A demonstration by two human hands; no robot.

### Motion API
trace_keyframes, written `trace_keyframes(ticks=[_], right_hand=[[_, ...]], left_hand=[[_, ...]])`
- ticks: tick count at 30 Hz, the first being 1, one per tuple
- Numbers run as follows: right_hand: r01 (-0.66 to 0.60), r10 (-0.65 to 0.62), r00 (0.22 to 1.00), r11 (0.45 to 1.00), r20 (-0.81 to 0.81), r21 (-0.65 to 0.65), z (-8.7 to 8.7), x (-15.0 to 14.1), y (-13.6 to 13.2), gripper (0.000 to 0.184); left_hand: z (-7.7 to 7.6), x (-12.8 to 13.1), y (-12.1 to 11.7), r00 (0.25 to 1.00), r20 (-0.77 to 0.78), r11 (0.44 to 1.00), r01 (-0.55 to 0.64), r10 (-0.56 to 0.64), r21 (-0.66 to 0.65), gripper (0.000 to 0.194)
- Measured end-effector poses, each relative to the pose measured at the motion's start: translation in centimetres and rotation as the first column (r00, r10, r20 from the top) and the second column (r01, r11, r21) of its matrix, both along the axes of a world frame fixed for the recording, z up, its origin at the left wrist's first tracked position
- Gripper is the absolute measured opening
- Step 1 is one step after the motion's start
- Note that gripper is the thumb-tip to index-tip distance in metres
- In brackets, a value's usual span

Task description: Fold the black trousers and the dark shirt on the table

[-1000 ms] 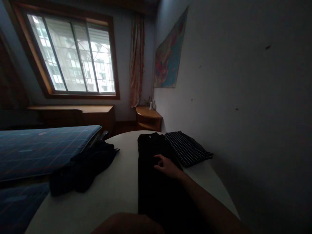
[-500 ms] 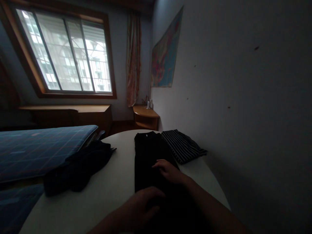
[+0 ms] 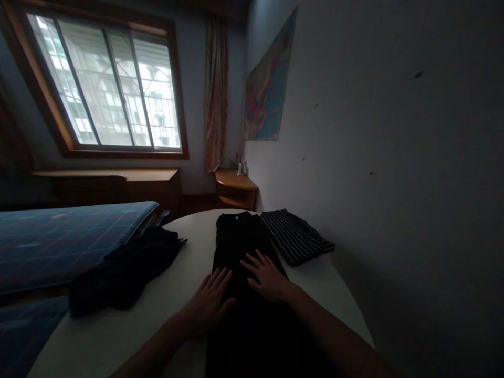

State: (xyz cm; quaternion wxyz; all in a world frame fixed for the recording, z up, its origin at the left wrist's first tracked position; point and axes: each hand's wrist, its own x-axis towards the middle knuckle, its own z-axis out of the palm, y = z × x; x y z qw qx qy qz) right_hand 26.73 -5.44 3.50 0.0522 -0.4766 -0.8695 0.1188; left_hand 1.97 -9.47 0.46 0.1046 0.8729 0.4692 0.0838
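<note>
Black trousers point(image 3: 240, 239) lie stretched lengthwise on the white round table point(image 3: 185, 336), their waistband with a small pale label at the far end. On their left edge rests my left hand point(image 3: 208, 302), fingers spread and flat. My right hand point(image 3: 268, 275) presses on the middle of the cloth, also open with fingers apart. The trousers' near part is too dark to make out. Beside the waistband, to the right, a black garment with white stripes point(image 3: 297, 236) lies folded flat.
A dark crumpled garment point(image 3: 129, 270) hangs over the table's left side, next to a blue checked mattress point(image 3: 71, 236). The wall point(image 3: 354, 210) runs close along the right. Beyond the table stand a small wooden corner shelf point(image 3: 236, 181) and a desk point(image 3: 153, 176) under the window.
My left hand has moved forward and flattened onto the trousers' left edge. My right hand's fingers have spread out, and the trousers' left edge has shifted slightly left.
</note>
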Motion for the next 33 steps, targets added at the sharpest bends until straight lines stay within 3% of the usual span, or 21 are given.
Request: trace_keyframes(ticks=[9,12,14,19,21,24,26,28,30,33], right_hand=[[0.043,-0.042,0.999,0.998,-0.030,0.038,-0.6,-3.6,3.6,0.061],[0.051,-0.049,0.998,0.998,-0.037,0.049,-0.9,-3.8,4.3,0.061],[0.045,-0.043,0.998,0.998,-0.046,0.045,-0.8,-3.7,4.0,0.059],[-0.038,0.048,0.994,0.994,-0.094,0.104,1.2,-3.6,-0.1,0.047],[-0.070,0.082,0.992,0.990,-0.094,0.125,2.5,-4.1,-3.0,0.034],[-0.167,0.178,0.981,0.978,-0.082,0.121,3.4,-5.4,-7.7,0.024],[-0.306,0.319,0.943,0.943,-0.093,0.134,2.5,-6.5,-10.3,0.041],[-0.493,0.510,0.859,0.848,-0.046,0.193,0.3,-7.9,-12.0,0.034],[-0.560,0.579,0.815,0.783,0.009,0.272,-2.6,-9.5,-13.0,0.024],[-0.567,0.597,0.801,0.740,0.036,0.361,-6.0,-11.4,-13.5,0.025]], left_hand=[[-0.3,-3.1,4.1,0.989,0.096,0.992,-0.119,0.116,0.031,0.061],[0.5,-3.2,3.6,0.981,0.169,0.993,-0.108,0.097,0.054,0.048],[1.8,-3.1,2.4,0.981,0.190,0.998,-0.039,0.028,0.053,0.039],[4.5,-2.9,0.0,0.966,0.198,0.985,0.172,-0.167,-0.004,0.026],[4.4,-3.3,0.2,0.959,0.231,0.985,0.171,-0.166,-0.001,0.026],[3.2,-4.4,1.5,0.954,0.280,0.994,0.107,-0.110,0.026,0.029],[2.1,-5.0,2.4,0.951,0.296,0.996,0.074,-0.084,0.042,0.030],[1.3,-5.4,3.1,0.946,0.313,0.996,0.073,-0.088,0.058,0.030],[0.9,-5.5,3.5,0.938,0.329,0.993,0.084,-0.105,0.077,0.030],[0.8,-5.4,3.4,0.935,0.336,0.991,0.087,-0.116,0.098,0.029]])
